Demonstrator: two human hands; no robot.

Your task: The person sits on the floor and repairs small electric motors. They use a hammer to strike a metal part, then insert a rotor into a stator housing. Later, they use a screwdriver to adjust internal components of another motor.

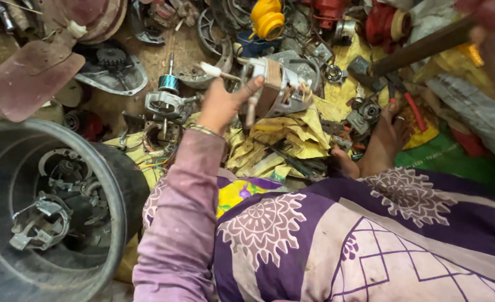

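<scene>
Item: small motor, grey housing, grasped in our left hand, thumb across its near face. Our right hand, blurred, clenches a hammer raised just beyond the motor.

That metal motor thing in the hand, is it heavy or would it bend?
The motor part looks like metal with copper windings, so probably heavy for its size and stiff. The left hand grips it firmly. Its thin wires could likely snag or break.
</scene>
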